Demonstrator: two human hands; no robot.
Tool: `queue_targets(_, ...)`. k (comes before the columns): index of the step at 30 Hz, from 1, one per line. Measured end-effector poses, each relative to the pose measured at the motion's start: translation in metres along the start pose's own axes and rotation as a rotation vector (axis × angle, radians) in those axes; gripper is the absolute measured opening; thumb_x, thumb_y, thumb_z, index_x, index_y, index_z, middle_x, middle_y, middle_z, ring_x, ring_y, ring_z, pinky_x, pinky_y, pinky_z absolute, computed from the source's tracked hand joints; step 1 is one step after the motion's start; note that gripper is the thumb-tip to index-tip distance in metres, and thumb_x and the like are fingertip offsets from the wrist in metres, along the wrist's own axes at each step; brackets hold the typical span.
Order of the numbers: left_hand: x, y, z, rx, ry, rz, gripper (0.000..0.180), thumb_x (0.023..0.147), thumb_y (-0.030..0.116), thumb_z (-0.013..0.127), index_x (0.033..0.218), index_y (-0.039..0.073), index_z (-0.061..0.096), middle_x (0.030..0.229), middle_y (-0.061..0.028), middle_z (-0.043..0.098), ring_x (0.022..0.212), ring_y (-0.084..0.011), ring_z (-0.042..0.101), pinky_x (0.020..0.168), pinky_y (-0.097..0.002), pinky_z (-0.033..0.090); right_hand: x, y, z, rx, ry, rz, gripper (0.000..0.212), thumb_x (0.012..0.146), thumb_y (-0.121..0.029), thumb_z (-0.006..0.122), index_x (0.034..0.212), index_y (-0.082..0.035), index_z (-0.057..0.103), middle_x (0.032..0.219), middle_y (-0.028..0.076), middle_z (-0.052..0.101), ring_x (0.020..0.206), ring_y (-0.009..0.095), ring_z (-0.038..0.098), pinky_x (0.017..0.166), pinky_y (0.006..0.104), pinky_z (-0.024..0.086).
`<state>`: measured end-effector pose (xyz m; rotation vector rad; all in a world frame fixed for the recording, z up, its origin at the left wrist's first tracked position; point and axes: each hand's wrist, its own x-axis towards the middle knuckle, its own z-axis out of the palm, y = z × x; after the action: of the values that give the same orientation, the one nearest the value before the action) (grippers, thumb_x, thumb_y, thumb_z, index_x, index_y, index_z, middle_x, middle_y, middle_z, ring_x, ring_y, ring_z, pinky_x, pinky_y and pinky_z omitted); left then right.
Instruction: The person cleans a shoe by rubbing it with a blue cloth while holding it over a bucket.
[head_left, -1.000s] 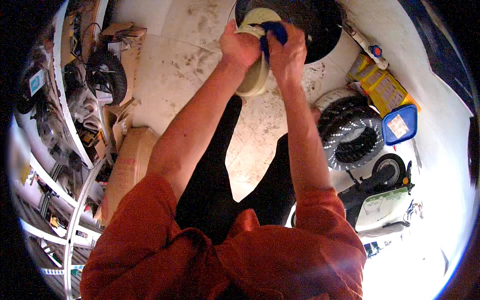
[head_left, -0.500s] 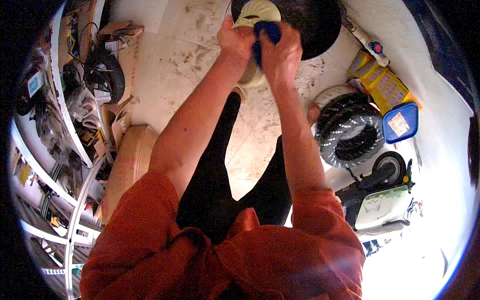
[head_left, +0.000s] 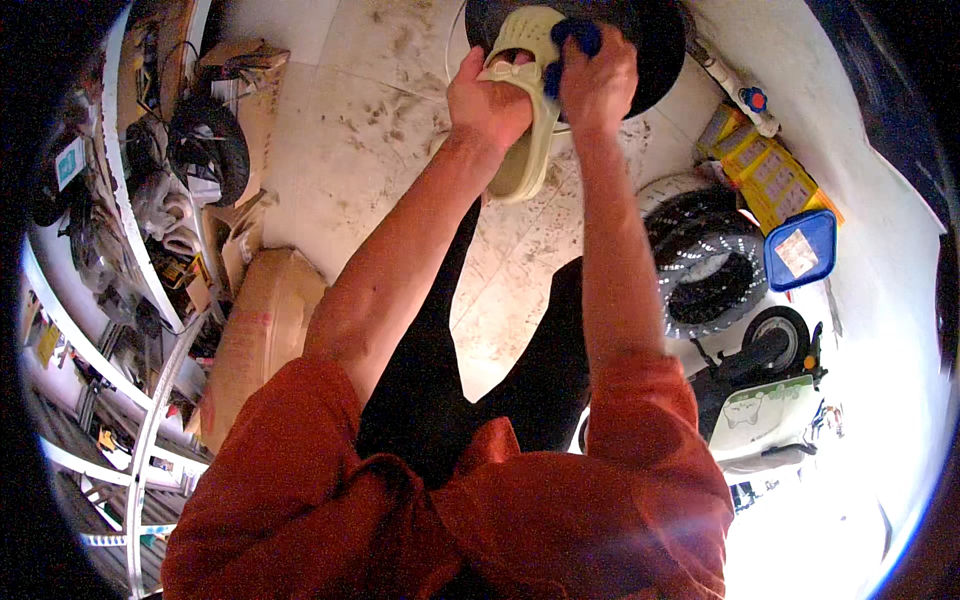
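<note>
Left hand [head_left: 488, 108]: At upper centre of the frame, we find it grasping the slipper's left side, thumb upward, some fingers hidden.
Right hand [head_left: 605, 82]: Just beside it, clutching a dark blue pad [head_left: 580, 38], cloth or sponge we cannot tell.
Slipper [head_left: 543, 128]: Pale yellow-green, held in the air at top centre, toe up-frame.
Shift: Half a second ago we saw the pad between the hands, over the slipper's middle; it has since gone to the right-hand edge near the toe, so the side is being worked and the upper lies uncovered.
Basin [head_left: 655, 60]: Round and black, at top centre, beyond the hands.
Right of frame: Stacked tyres [head_left: 715, 275], yellow boxes [head_left: 768, 178] and a blue lid [head_left: 800, 250].
Left of frame: A long carton [head_left: 268, 325] beside cluttered shelving.
</note>
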<state>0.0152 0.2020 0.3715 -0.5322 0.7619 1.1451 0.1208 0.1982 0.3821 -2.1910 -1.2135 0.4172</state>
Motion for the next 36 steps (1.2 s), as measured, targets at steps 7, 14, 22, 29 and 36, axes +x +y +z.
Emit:
queue_targets(7,-0.037,0.011,0.011,0.134,-0.355,-0.363,0.053,0.088,0.033,0.035,0.127,-0.001,0.027,0.127,-0.0186,0.036,0.118,-0.0322,0.034,0.099,-0.0417,0.029,0.07,0.144,0.018,0.456,-0.533,0.301,0.037,0.081,-0.026,0.055,0.112,-0.006,0.051,0.1,0.014,0.06,0.089,0.026,0.06,0.077,0.0376,0.049)
queue_targets(14,-0.038,0.033,0.01,0.381,-0.375,-0.236,0.033,0.084,0.024,0.046,0.11,0.004,0.045,0.117,-0.0093,0.047,0.108,-0.0252,0.044,0.093,-0.0364,0.035,0.0,0.034,-0.049,1.371,-0.415,0.838,0.034,0.084,-0.016,0.049,0.116,-0.004,0.046,0.107,0.012,0.056,0.095,0.025,0.056,0.083,0.0405,0.047)
queue_targets(22,-0.072,-0.002,0.015,0.604,-0.409,-0.28,0.05,0.08,0.018,0.049,0.126,0.007,0.033,0.124,-0.0053,0.043,0.109,-0.0163,0.041,0.094,-0.0279,0.03,0.025,0.037,0.004,0.214,-0.045,0.111,0.029,0.07,-0.012,0.066,0.097,-0.006,0.057,0.097,0.015,0.056,0.092,0.033,0.053,0.082,0.0391,0.043)
queue_targets(29,-0.035,0.018,-0.009,0.874,-0.383,-0.052,0.026,0.081,0.008,0.044,0.107,0.007,0.043,0.097,-0.002,0.048,0.088,-0.0115,0.046,0.082,-0.0265,0.035,-0.023,-0.024,-0.01,0.229,-0.109,-0.176,0.031,0.076,-0.02,0.061,0.104,-0.007,0.057,0.097,0.018,0.058,0.089,0.033,0.057,0.078,0.038,0.044)
queue_targets(36,-0.052,-0.011,0.012,0.722,-0.386,-0.294,0.018,0.08,0.007,0.044,0.098,0.007,0.041,0.098,0.0,0.048,0.091,-0.0104,0.045,0.084,-0.0241,0.033,0.053,0.077,0.026,0.01,-0.208,0.021,0.04,0.077,-0.029,0.062,0.106,-0.002,0.055,0.101,0.02,0.058,0.092,0.03,0.058,0.08,0.0354,0.045)
